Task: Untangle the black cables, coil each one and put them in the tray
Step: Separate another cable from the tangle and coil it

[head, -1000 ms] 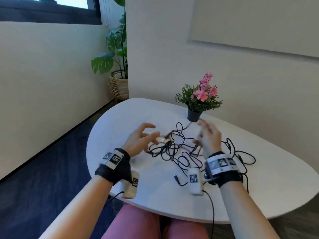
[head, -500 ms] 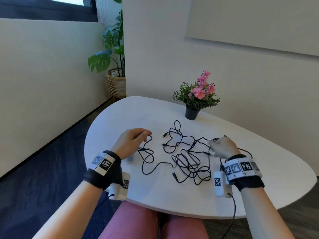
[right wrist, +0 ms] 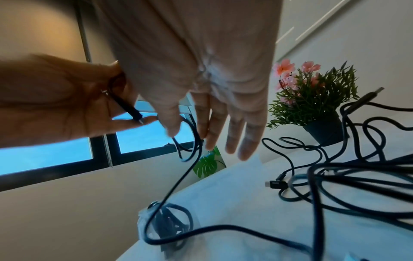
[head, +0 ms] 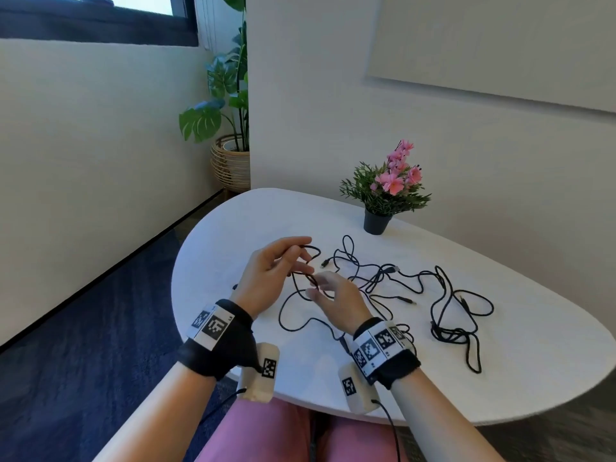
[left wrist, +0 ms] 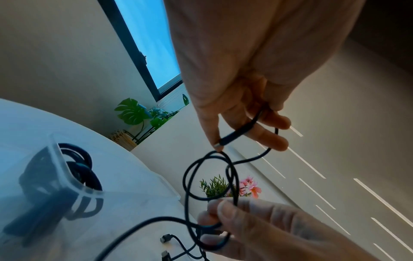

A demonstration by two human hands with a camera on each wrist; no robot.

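Observation:
One black cable (head: pixel 301 281) is lifted above the white table (head: pixel 520 378). My left hand (head: pixel 278 266) pinches its plug end (left wrist: pixel 224 141) between thumb and fingers. My right hand (head: pixel 333 296) sits just right of the left hand, and its thumb and fingertips (left wrist: pixel 225 210) pinch a small loop of the same cable (left wrist: pixel 190 178). The cable's slack trails down to the table edge near me. The other black cables (head: pixel 443 295) lie loosely spread to the right. A clear tray (left wrist: pixel 67 178) holding coiled black cable stands at the table's left; my left hand hides it in the head view.
A small black pot with pink flowers (head: pixel 378 221) stands at the back of the table, just beyond the cables. A large leafy plant in a wicker basket (head: pixel 230 161) is on the floor by the wall. The table's near edge lies just above my lap.
My right hand has left the right side of the tangle and come across to my left hand. My left hand has risen with a cable end. The cables lie more spread out.

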